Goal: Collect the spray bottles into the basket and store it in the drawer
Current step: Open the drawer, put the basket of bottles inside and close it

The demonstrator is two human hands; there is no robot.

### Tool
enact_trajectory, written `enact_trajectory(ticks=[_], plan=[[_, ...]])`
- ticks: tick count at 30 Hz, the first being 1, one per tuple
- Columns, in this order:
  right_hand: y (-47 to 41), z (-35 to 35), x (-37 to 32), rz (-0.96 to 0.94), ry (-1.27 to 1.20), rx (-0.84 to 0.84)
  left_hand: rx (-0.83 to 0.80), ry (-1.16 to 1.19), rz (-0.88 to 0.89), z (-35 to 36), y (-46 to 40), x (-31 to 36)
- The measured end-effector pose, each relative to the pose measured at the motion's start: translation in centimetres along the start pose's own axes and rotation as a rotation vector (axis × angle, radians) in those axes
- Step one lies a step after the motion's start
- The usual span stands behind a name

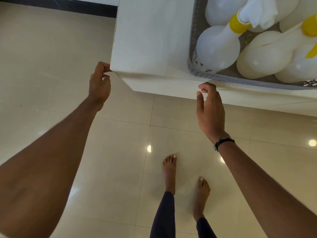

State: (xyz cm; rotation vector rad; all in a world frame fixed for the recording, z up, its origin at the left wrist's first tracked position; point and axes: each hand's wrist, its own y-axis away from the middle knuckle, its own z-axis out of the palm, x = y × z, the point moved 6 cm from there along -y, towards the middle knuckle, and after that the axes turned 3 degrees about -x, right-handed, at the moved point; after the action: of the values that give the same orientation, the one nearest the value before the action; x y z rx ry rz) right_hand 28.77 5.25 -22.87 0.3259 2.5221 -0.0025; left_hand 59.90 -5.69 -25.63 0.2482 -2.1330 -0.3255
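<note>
A white drawer (pixel 151 40) stands pulled out below me. In its right part sits a grey perforated basket (pixel 240 81) packed with several white spray bottles with yellow collars, such as one (pixel 217 48) on the left and one (pixel 262 55) beside it. My left hand (pixel 99 83) has curled fingers pinching the drawer's front left corner. My right hand (pixel 211 109) is relaxed, its fingertips touching the drawer's front edge just below the basket's corner. The basket's right side runs out of view.
A white cloth (pixel 260 11) lies over a bottle neck at the top. Glossy beige floor tiles (pixel 51 57) spread to the left and below. My bare feet (pixel 169 167) stand just in front of the drawer. A dark skirting strip (pixel 68 6) runs along the far wall.
</note>
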Motion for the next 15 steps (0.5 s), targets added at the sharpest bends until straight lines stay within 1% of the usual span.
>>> enact_trajectory(ticks=[6, 12, 15], plan=[[0.2, 0.2, -0.3, -0.014, 0.009, 0.019, 0.002, -0.065, 0.038, 0.0, -0.3, 0.1], [0.8, 0.2, -0.5, -0.033, 0.032, 0.027, 0.009, -0.089, -0.021, -0.1, 0.6, -0.4], [1.6, 0.3, -0.2, -0.015, 0.042, 0.015, -0.003, -0.144, 0.011, -0.3, 1.1, -0.5]])
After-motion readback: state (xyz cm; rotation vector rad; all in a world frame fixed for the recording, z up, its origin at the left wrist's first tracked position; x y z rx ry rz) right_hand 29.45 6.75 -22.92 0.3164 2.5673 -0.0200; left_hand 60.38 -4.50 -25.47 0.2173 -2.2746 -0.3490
